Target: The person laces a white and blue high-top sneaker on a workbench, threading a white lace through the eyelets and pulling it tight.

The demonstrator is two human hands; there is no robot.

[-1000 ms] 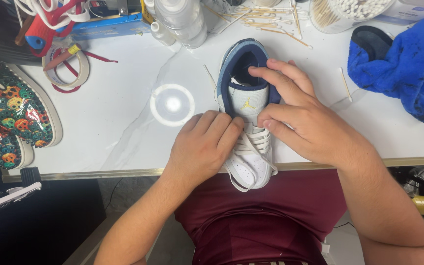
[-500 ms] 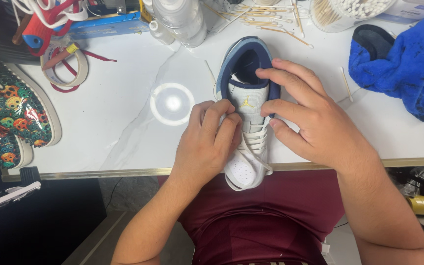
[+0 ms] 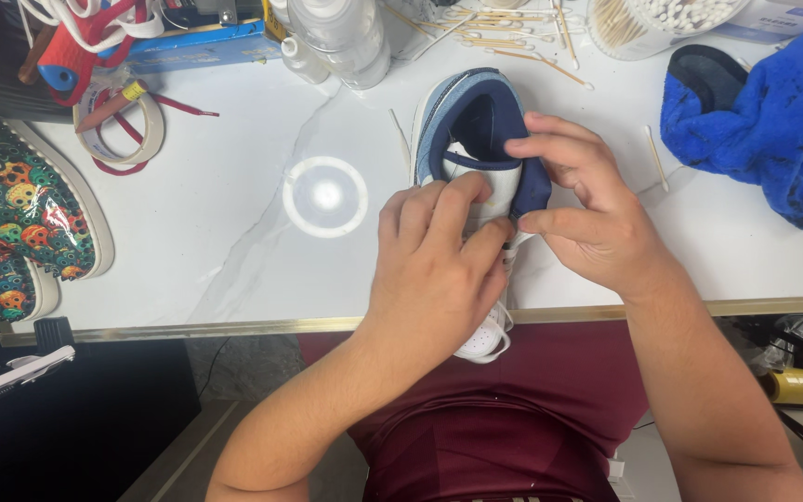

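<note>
Both hands have climbed toward the collar of the sneaker [image 3: 472,139] since half a second ago; the left hand [image 3: 439,256] now lies lower over the laces and tongue, and the right hand [image 3: 587,209] has shifted to the shoe's right side at the ankle opening. Sneaker: white with navy lining and a pale blue heel, lying lengthwise on the white marble table [image 3: 216,251], heel away from the person, toe hanging over the near gold-trimmed edge above a maroon shirt [image 3: 504,418]. Left hand is curled, fingers bent down onto the white tongue, pressing it; most of the lacing is hidden beneath it. Right hand pinches the navy collar edge between thumb and fingers, narrow grip. Round bright light reflection on the table just left of the shoe. Far left: a patterned slip-on shoe [image 3: 11,223] with multicoloured skulls, white rim. Above it a roll of tape [image 3: 123,130] and red and white laces. Clear plastic bottles [image 3: 341,37] at the top, wooden-stick cotton swabs [image 3: 504,33] scattered beside them, a tub of swabs further right. Crumpled blue cloth [image 3: 755,130] lies well right of the right hand.
</note>
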